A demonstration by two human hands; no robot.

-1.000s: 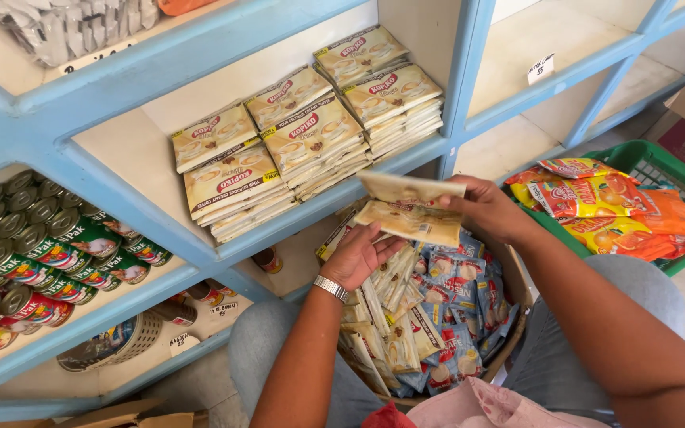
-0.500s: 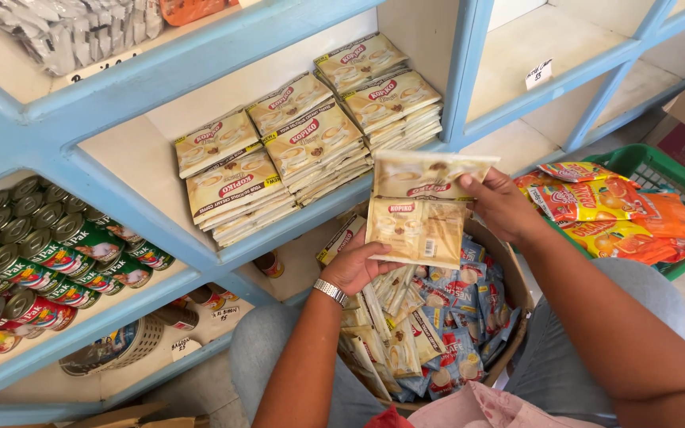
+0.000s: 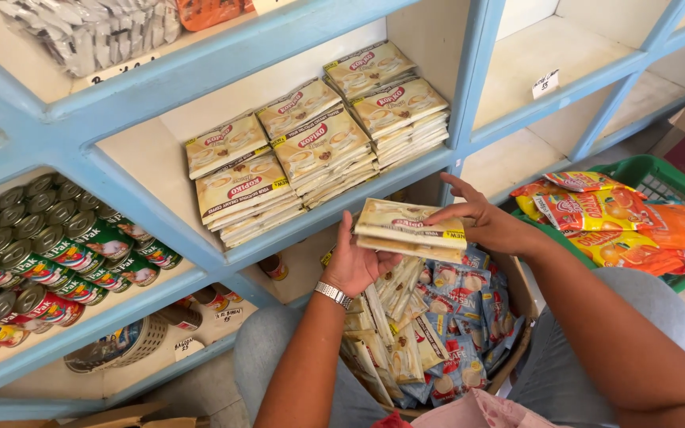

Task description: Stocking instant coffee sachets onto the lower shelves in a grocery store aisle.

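Blue-painted wooden shelves [image 3: 200, 75] with pale boards fill the view, one bay stacked with flat cream sachets [image 3: 311, 150] and a lower bay packed with round green-labelled tins [image 3: 49, 254]. Both hands grip a flat stack of glossy cream sachet packs [image 3: 410, 230] just in front of the shelf edge, above a box of mixed blue and cream sachets [image 3: 438, 341]: the left hand [image 3: 358, 261] curls under its left end, the right hand [image 3: 485, 222] pinches its right end, fingers spread
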